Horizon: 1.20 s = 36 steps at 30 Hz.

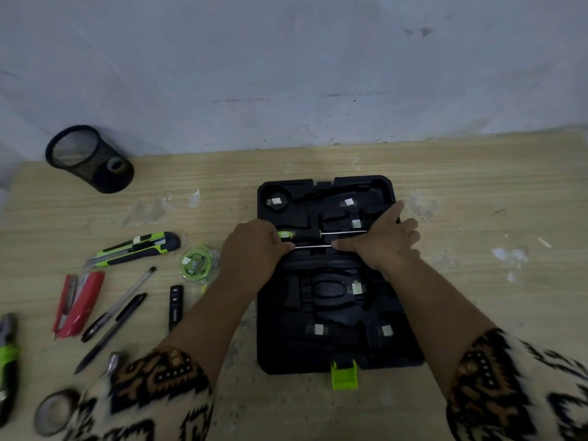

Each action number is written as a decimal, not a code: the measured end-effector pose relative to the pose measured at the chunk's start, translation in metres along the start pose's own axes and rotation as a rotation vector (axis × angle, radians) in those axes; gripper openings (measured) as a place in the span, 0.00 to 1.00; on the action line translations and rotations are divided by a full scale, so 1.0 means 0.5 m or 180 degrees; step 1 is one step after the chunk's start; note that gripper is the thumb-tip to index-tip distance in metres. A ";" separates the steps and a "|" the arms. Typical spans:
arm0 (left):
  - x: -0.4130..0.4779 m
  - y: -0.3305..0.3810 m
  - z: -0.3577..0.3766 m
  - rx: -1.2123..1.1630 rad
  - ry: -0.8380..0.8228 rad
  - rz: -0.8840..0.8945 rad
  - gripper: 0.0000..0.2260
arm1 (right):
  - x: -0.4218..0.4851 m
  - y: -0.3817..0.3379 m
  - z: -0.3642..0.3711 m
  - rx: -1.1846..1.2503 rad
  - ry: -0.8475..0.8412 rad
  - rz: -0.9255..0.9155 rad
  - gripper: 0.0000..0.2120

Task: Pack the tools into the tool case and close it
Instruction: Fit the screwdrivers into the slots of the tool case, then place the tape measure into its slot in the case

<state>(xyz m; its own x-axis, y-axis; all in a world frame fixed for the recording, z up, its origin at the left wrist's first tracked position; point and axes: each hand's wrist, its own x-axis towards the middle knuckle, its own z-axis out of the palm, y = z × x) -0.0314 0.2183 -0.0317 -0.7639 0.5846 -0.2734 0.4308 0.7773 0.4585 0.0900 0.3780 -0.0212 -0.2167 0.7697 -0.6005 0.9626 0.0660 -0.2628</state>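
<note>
A black tool case (334, 354) lies open on the wooden table, its moulded slots showing, with a green latch (344, 374) at its near edge. One green-handled screwdriver (288, 234) lies in a slot across the case. My left hand (251, 249) grips the handle end of a second screwdriver, whose thin metal shaft (313, 246) runs to the right. My right hand (386, 238) pinches the shaft's tip end over the case. Left of the case lie a green utility knife (136, 248) and a green tape measure (198, 261).
On the table's left part lie a red stapler (79, 302), two pens (121, 308), a small black tool (176, 305), green-handled pliers (7, 354), a tape roll (54, 412) and a metal bit (113, 361). A mesh pen cup (92, 159) lies tipped at the back left, by the wall.
</note>
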 end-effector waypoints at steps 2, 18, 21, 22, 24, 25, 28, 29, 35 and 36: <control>-0.012 -0.008 0.001 -0.0262 0.0122 0.0131 0.11 | -0.014 0.004 0.007 -0.0104 0.0286 -0.0161 0.67; -0.209 -0.231 -0.053 -0.0312 0.0869 -0.0099 0.08 | -0.228 -0.040 0.259 -0.0908 0.1140 -0.3924 0.06; -0.195 -0.270 -0.055 -0.0159 0.1085 -0.0220 0.11 | -0.208 -0.034 0.307 -0.1486 0.0908 -0.3776 0.19; -0.187 -0.276 -0.056 -0.0070 0.1093 -0.0261 0.17 | -0.201 -0.028 0.319 -0.1675 0.0805 -0.3731 0.19; -0.169 -0.281 -0.059 0.0115 0.1061 -0.0255 0.27 | -0.191 -0.020 0.335 -0.1658 0.0598 -0.3643 0.19; -0.159 -0.278 -0.062 0.0209 0.1027 -0.0245 0.30 | -0.190 -0.019 0.337 -0.1557 0.0538 -0.3603 0.19; -0.125 -0.254 -0.069 0.0496 0.0841 -0.0257 0.36 | -0.201 -0.025 0.324 -0.1335 0.0512 -0.3642 0.18; -0.114 -0.244 -0.069 0.0610 0.0750 -0.0273 0.38 | -0.206 -0.029 0.317 -0.1243 0.0490 -0.3692 0.17; -0.085 -0.217 -0.058 0.0998 0.0385 -0.0259 0.32 | -0.209 -0.031 0.286 -0.0726 0.0099 -0.3661 0.14; -0.084 -0.214 -0.058 0.0965 0.0403 -0.0237 0.31 | -0.214 -0.034 0.278 -0.0616 0.0080 -0.3653 0.12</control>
<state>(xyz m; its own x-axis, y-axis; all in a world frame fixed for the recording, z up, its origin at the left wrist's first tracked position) -0.0593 0.1038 -0.0446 -0.8440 0.5050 -0.1808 0.4804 0.8616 0.1637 0.0744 0.2062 -0.0574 -0.9759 0.2070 -0.0688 0.2121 0.8265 -0.5214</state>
